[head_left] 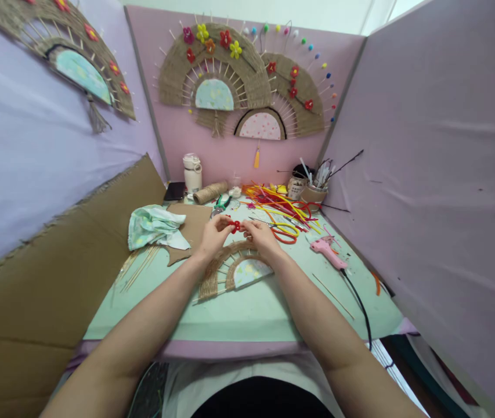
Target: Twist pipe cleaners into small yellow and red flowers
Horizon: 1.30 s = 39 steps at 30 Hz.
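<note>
A small red flower [235,227], looking like bent pipe cleaner, is held up between my two hands. The fingers of my left hand [217,233] pinch it from the left. My right hand [259,235] has its fingertips closed at the flower's right side. Below them on the table lies a fan [216,278] wound with brown twine on thin sticks, with a pale green patterned half-circle [249,271] at its centre. My right wrist hides the fan's right part. Scissors with yellow handles [289,230] and others with orange-red handles [284,237] lie just right of my right hand.
A pink glue gun [329,253] with a black cord lies at the right, near a thin stick [333,296]. Patterned cloth [154,226] and cardboard [192,223] are at left. Behind are coloured pipe cleaners [273,200], a twine roll [210,192] and a white bottle [192,174].
</note>
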### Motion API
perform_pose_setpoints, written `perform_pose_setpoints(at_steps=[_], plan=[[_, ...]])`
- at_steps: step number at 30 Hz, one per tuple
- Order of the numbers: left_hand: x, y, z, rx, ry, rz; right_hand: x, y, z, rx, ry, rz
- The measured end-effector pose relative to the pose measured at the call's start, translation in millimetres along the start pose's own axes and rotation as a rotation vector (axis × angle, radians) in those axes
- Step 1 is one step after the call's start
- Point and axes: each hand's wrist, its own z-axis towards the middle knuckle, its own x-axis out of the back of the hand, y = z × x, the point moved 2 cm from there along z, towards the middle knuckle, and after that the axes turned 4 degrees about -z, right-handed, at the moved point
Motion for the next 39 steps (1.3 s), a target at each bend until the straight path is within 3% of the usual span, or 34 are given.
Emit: perform_pose_setpoints(at_steps=[3, 8, 22, 26, 35, 39], plan=[[-0.3, -7, 2, 0.116, 0.087, -0.060, -1, -3, 1, 0.167, 0.091, -0.181], [-3.2, -10, 1, 0.189, 0.045, -0.163, -1, 2, 2, 0.305, 0.088, -0.277], [-1.8, -11, -1, 0.183, 0.048, -0.182, -3, 6, -2, 0.347, 0.170, -0.309], [-0.6, -15, -2, 0.241, 0.066, -0.185, -9, 2, -10, 0.425, 0.180, -0.436], [-1.8, -15, 2, 0.155, 0.172, -0.065, -7, -5, -13, 0.627, 0.237, -0.659], [-1.3, -14, 1, 0.121, 0.166, 0.016, -10, -4, -12, 0.733, 0.120, -0.785]])
